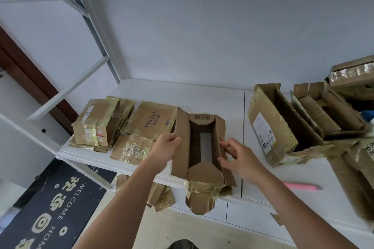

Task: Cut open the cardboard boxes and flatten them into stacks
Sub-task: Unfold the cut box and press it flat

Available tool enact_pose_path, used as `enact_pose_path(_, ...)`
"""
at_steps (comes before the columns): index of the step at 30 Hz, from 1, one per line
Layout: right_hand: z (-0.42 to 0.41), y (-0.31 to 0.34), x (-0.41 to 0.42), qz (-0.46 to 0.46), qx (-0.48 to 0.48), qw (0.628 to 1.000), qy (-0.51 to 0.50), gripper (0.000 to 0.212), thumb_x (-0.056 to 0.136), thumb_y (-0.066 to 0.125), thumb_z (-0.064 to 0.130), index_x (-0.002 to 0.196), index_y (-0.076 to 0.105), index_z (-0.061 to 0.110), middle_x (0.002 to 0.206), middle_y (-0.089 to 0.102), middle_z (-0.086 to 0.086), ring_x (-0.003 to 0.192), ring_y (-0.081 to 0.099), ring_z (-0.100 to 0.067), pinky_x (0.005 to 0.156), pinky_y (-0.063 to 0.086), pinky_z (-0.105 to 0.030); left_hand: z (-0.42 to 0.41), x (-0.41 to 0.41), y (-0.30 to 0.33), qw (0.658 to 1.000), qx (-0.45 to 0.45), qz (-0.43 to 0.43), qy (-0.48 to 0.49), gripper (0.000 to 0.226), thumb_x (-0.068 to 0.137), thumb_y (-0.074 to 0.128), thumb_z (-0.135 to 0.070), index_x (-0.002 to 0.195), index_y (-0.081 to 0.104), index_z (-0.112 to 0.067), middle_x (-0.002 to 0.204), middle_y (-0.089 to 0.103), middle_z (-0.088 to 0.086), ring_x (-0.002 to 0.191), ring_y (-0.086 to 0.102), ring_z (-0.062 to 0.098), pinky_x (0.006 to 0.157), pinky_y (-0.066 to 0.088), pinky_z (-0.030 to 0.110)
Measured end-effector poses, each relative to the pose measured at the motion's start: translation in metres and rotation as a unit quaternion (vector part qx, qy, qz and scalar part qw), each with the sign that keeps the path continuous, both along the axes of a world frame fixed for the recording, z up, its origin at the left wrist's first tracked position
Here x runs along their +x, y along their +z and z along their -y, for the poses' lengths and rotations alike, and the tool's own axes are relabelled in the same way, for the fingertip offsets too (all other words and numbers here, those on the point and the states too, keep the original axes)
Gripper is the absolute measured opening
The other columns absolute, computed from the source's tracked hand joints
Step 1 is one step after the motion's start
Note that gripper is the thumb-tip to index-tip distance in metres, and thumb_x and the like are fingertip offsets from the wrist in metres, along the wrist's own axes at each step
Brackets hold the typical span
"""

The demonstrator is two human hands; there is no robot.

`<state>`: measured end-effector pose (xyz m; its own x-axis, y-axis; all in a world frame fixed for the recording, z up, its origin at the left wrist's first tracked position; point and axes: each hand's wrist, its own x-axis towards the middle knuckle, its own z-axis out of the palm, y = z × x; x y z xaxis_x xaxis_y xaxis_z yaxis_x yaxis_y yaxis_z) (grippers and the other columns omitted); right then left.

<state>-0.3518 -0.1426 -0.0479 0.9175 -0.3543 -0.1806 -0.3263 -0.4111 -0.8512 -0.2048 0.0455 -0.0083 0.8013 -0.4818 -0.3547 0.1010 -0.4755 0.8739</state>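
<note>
Item 1, at nine o'clock on the white table (pixel 202 95): flattened stack (pixel 105 122) of taped cardboard, lying beside a PROYA-printed sheet (pixel 153 121).

Item 2, centre: open box (pixel 200 147), both ends cut, flaps splaying outward, lying lengthwise from twelve to six o'clock with its near taped flap overhanging the table edge. It is likely handling light and fairly stiff along the panels but creasing readily at the folds; the glossy tape is probably slippery, so the bare long walls look the best place to take hold.

Item 3: left hand (pixel 166 147), at nine o'clock of the box, gripping the left long wall, fingers (pixel 178 139) curling over its top edge.

Item 4: right hand (pixel 238 157), at three o'clock of the box, pinching the right long wall, fingers (pixel 224 143) half-curled against the cardboard.

Item 5, at four o'clock: pink cutter (pixel 301 186), lying untouched on the table.

Item 6, at two to three o'clock: unflattened boxes (pixel 283 125), standing open and awaiting work.
</note>
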Motion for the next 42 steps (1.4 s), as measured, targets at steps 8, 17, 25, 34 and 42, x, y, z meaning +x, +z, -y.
enact_pose_path(8,0.009,0.032,0.014,0.052,-0.294,0.95,-0.093,0.071,0.083,0.075,0.036,0.141,0.038,0.02,0.137,0.051,-0.005,0.119,0.056,-0.022,0.093,0.051,-0.032,0.024,-0.005,0.054,0.971,0.054,0.198,-0.121,0.031,0.095,0.046,-0.005,0.064,0.045,-0.006,0.057,0.043,-0.002,0.049,0.038,0.011,0.048,0.033,0.017)
enact_pose_path(17,0.019,0.073,0.02,0.12,-0.348,0.909,-0.196,0.08,0.084,0.076,0.031,0.149,0.031,0.015,0.128,0.055,-0.015,0.099,0.063,-0.027,0.067,0.048,-0.023,0.044,-0.019,0.077,0.865,0.171,0.435,-0.18,0.026,0.102,0.037,-0.017,0.106,0.062,-0.024,0.073,0.056,-0.003,0.063,0.054,0.019,0.052,0.039,0.029)
enact_pose_path(25,0.025,0.053,0.006,0.102,-0.248,0.948,-0.172,0.024,0.099,0.047,0.001,0.12,0.059,-0.001,0.053,0.041,0.006,0.044,0.04,-0.004,0.05,0.04,-0.01,0.024,-0.017,0.038,0.932,0.166,0.314,0.075,0.101,0.083,0.073,-0.046,0.155,0.01,-0.015,0.158,0.022,0.009,0.141,0.034,0.026,0.107,0.038,0.037)
enact_pose_path(34,0.019,0.051,0.005,0.075,-0.214,0.96,-0.163,0.035,0.1,0.046,0.005,0.133,0.052,-0.003,0.062,0.041,0.01,0.052,0.044,0.0,0.05,0.041,-0.006,0.021,-0.019,0.002,0.969,0.104,0.177,0.139,0.099,0.079,0.079,-0.037,0.153,0.016,-0.019,0.15,0.039,0.009,0.132,0.044,0.031,0.101,0.043,0.045)
enact_pose_path(42,0.042,0.044,-0.003,0.219,-0.19,0.954,-0.072,0.059,0.09,0.044,-0.02,0.134,0.056,0.017,0.108,0.064,0.001,0.091,0.053,0.017,0.073,0.037,0.004,-0.024,0.01,0.007,0.905,-0.309,-0.159,0.247,0.052,0.097,0.031,-0.002,0.138,0.053,-0.024,0.117,0.065,0.01,0.092,0.066,0.027,0.083,0.055,0.043)
